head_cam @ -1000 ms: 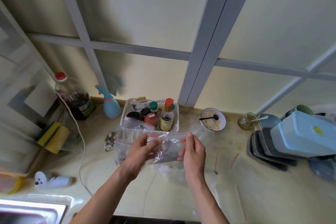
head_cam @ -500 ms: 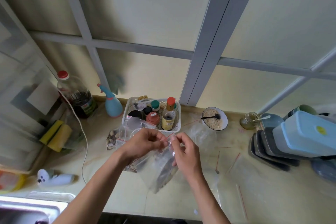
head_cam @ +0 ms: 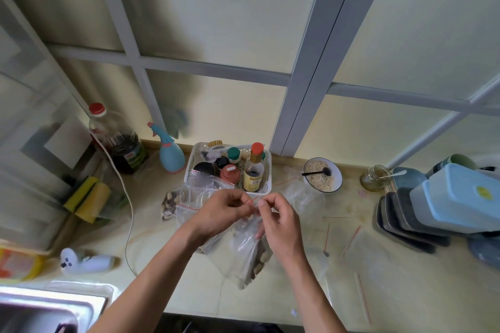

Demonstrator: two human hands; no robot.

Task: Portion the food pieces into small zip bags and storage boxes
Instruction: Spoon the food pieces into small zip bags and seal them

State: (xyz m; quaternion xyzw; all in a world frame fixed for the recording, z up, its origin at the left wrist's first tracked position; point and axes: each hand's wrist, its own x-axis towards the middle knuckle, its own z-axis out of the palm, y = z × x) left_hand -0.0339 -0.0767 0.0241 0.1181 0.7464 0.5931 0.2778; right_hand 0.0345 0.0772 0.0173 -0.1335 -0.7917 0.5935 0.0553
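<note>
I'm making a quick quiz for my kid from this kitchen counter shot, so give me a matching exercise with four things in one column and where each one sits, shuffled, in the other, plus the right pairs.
Things:
1. spray bottle
2. bowl of oats
3. zip bag
4. yellow sponges

Places:
A. hanging from the pinch of the left hand and right hand
B. right of the white basket
C. far left, near the edge of the counter
D. between the big dark bottle and the white basket

Pairs: 1-D, 2-B, 3-A, 4-C
</note>
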